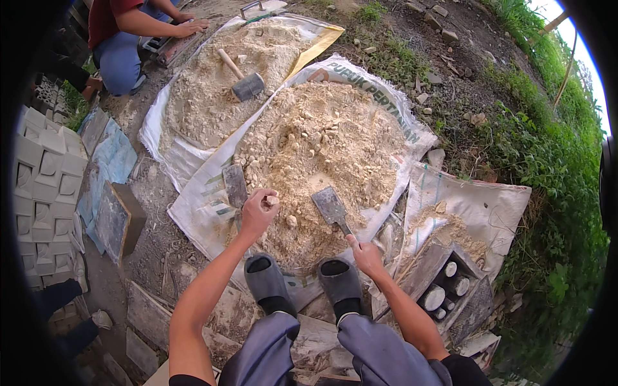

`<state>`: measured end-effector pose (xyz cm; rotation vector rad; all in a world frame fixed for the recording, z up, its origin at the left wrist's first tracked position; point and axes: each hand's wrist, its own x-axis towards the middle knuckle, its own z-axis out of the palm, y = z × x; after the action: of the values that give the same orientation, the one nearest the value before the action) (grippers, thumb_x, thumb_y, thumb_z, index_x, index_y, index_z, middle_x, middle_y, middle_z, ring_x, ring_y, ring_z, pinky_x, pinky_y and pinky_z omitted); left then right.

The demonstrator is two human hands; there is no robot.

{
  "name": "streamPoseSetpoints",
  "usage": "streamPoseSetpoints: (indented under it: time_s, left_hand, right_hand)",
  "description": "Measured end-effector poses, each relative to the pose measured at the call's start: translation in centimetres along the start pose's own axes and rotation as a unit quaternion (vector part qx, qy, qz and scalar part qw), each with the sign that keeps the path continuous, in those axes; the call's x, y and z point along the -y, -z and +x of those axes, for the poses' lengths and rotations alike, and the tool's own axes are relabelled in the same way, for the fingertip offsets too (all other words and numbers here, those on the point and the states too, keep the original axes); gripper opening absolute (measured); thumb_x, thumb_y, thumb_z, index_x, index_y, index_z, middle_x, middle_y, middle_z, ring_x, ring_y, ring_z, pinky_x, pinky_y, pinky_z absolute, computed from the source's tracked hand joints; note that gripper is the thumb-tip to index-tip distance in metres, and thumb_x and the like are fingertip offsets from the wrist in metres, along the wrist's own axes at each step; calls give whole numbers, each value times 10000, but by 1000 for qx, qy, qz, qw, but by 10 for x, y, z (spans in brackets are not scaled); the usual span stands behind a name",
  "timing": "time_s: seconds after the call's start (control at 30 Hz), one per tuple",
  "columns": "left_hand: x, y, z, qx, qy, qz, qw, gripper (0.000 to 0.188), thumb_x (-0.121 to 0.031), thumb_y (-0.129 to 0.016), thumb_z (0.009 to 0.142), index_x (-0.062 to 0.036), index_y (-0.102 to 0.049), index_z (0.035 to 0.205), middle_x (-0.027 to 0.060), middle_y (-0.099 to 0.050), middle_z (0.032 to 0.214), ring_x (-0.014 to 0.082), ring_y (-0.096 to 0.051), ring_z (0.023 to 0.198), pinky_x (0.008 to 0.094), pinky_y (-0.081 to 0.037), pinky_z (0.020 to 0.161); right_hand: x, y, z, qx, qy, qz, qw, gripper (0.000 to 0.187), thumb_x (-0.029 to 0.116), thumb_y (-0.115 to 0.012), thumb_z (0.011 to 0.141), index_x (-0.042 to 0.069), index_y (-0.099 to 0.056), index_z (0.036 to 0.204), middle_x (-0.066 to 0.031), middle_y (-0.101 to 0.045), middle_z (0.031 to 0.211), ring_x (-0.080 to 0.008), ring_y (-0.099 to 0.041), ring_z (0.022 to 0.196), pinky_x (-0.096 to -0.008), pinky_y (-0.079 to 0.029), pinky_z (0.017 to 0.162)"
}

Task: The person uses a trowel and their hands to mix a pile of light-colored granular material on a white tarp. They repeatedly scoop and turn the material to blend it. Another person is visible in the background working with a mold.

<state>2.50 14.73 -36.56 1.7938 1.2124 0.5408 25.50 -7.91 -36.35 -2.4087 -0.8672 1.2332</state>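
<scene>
My right hand (pixel 367 258) grips the handle of a flat, square-bladed trowel (pixel 329 204). Its dusty blade rests at the near side of a heap of crumbly, cream-coloured powder (pixel 322 141). Left of it, my left hand (pixel 257 213) is closed around a small pale lump (pixel 271 201), held over the heap's near left part. A dusty rectangular block (pixel 235 185) lies beside that hand on the white woven sack (pixel 196 209) under the heap. My feet, in dark clogs (pixel 340 280), stand at the sack's near edge.
A mallet (pixel 246 85) lies on a second powder heap (pixel 199 106) behind. To the right stands a wooden mould with round plugs (pixel 432 297). Stacked pale blocks (pixel 48 186) and a tilted board (pixel 116 222) are at left. Another person (pixel 138 38) crouches at far left.
</scene>
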Motion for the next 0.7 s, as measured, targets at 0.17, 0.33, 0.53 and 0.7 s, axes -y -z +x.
streamPoseSetpoints:
  time_s: [0.17, 0.33, 0.53, 0.7]
  left_hand:
    - [-24, -48, 41, 61, -76, -38, 995, 289, -86, -717, 791, 3, -633, 1052, 102, -624, 977, 181, -650, 890, 294, -556, 820]
    - [-21, -62, 34, 24, -121, -2, 992, 328, -89, -683, 831, -13, -590, 1137, 106, -612, 1024, 221, -630, 946, 322, -533, 883]
    - [-6, -26, 7, -41, -99, 67, 992, 253, -108, -649, 856, -22, -573, 1081, 147, -578, 1033, 310, -583, 967, 387, -469, 870]
    - [-2, -34, -18, -3, -157, 123, 980, 299, -173, -686, 831, -26, -579, 1069, 140, -571, 1044, 310, -563, 1006, 387, -458, 886]
  right_hand:
    - [-6, 19, 1, -57, 16, 42, 997, 715, 572, -443, 950, -69, -584, 664, -216, -516, 551, -323, -507, 521, -459, -378, 556]
    - [38, 48, 8, -125, 64, 133, 981, 688, 556, -457, 972, 38, -445, 519, 21, -383, 497, -95, -345, 481, -324, -285, 457]
    - [124, 78, 3, -143, 125, 178, 966, 625, 445, -488, 992, -38, -486, 595, -48, -345, 491, -118, -310, 510, -370, -278, 468]
    - [55, 28, 41, -67, 34, 38, 996, 704, 557, -462, 951, -79, -571, 670, -237, -553, 600, -345, -508, 559, -474, -388, 583]
